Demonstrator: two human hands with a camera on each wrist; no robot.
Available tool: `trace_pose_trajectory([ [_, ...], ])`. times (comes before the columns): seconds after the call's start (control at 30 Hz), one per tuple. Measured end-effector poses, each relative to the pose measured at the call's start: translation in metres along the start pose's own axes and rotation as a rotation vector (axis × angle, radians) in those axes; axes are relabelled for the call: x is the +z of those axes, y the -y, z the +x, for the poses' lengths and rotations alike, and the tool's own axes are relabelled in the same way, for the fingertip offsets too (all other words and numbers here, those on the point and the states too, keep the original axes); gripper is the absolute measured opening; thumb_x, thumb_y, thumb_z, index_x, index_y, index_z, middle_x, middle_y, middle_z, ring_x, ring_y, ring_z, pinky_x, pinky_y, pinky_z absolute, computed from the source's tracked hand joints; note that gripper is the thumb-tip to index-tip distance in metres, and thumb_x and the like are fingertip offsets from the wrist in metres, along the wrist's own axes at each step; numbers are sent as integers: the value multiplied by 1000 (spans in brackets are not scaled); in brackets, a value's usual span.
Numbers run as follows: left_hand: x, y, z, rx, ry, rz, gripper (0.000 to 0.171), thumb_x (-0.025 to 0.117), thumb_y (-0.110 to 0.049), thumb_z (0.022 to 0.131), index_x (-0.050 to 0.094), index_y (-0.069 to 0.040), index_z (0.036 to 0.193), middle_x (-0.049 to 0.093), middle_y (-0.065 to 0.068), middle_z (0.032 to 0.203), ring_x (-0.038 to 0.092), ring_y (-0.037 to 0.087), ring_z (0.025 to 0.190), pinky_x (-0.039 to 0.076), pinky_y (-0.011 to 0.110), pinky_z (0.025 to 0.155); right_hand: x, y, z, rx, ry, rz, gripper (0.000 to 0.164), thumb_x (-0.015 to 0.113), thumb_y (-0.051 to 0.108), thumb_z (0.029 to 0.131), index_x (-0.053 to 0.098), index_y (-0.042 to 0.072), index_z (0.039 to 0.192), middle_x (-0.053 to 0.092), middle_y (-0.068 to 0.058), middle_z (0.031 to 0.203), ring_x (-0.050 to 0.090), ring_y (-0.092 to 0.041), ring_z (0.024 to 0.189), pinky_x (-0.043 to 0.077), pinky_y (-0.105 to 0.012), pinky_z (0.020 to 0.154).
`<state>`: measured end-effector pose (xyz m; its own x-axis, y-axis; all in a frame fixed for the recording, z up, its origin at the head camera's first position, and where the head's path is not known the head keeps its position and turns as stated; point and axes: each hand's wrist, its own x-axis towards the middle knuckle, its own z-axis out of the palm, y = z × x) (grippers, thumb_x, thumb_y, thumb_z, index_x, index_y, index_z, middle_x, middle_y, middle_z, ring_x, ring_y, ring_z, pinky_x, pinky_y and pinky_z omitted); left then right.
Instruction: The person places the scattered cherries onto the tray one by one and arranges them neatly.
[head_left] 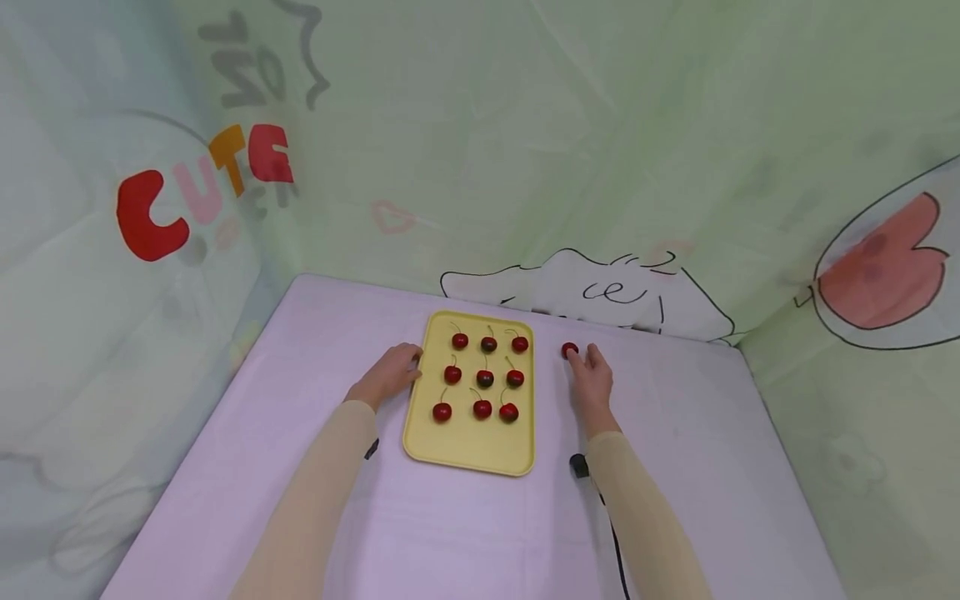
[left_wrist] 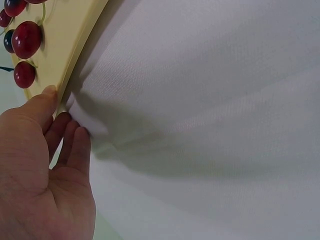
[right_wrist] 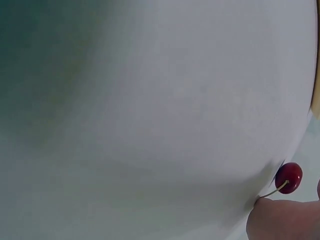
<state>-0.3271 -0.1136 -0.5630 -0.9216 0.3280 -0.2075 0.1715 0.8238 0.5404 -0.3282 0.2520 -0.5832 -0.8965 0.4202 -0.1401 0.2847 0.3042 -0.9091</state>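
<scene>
A yellow tray [head_left: 468, 446] lies on the table, bearing several dark red cherries with stems, in three rows. At its left edge, my left hand [head_left: 392, 372] holds the rim. In the left wrist view the thumb [left_wrist: 42, 107] rests on top of the tray corner, with the fingers curled at its side. A single cherry [head_left: 569, 350] lies on the cloth to the right of the tray. My right hand [head_left: 593, 385] is right at this cherry, fingers spread apart. In the right wrist view the thumb [right_wrist: 280, 220] is at the stem end of the cherry [right_wrist: 290, 177]; most other fingers are hidden.
A pale lilac cloth [head_left: 675, 433] covers the table. Printed fabric walls [head_left: 480, 150] stand behind it and at both sides. A small black device [head_left: 579, 465] is by the right wrist, and a black cable [head_left: 618, 546] runs along the right forearm.
</scene>
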Motion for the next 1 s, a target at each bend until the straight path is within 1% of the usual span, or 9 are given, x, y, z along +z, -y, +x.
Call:
trace_pose_trajectory([
  [0.13,-1,1,0,-8,1,-3,45,57,-15,100,46,0,141,47,17,143,42,30,135,34,41,115,6,3,8,1,10,-10,69,57,37,99,25,14,156,25,-5,160,24,-18,146,25,-34,119],
  [0.23,-3,2,0,-5,-9,-2,45,57,-15,100,46,0,140,48,17,142,42,30,135,34,41,115,10,5,13,-4,6,-41,67,57,36,99,27,14,155,27,-4,159,25,-18,146,27,-35,118],
  [0.3,-4,3,1,1,-17,4,44,57,-15,100,46,1,140,48,17,142,42,30,134,34,41,115,12,6,16,-15,6,-80,67,56,37,99,28,14,155,28,-4,159,26,-19,145,28,-35,118],
  [0.47,-5,3,2,14,-11,5,45,56,-14,100,45,2,140,48,18,142,42,31,134,34,41,115,13,5,23,-58,18,-155,66,57,34,99,30,12,154,31,-8,157,28,-22,145,28,-37,118],
  [0.67,-5,1,1,2,-15,-5,45,56,-15,100,45,1,141,47,17,143,42,30,135,34,40,115,17,6,23,-151,35,-267,61,57,19,99,32,3,152,34,-16,155,27,-30,145,25,-42,119],
  [0.73,-6,1,1,-3,-10,-10,45,56,-15,100,45,1,141,47,17,143,42,30,135,34,40,115,17,7,22,-166,36,-294,60,57,15,98,32,1,151,35,-18,154,28,-31,144,26,-42,119],
  [0.83,-5,0,1,-9,-1,-12,46,57,-15,100,45,1,142,46,17,144,41,30,136,33,40,116,18,7,22,-158,34,-322,59,57,15,98,33,0,150,35,-19,153,29,-32,143,26,-43,119],
  [1.0,-2,-1,1,-7,3,-6,46,57,-14,100,45,0,142,46,16,144,40,29,136,32,39,116,19,6,24,-100,30,-352,60,55,21,100,31,5,152,34,-14,155,27,-30,144,27,-44,118],
])
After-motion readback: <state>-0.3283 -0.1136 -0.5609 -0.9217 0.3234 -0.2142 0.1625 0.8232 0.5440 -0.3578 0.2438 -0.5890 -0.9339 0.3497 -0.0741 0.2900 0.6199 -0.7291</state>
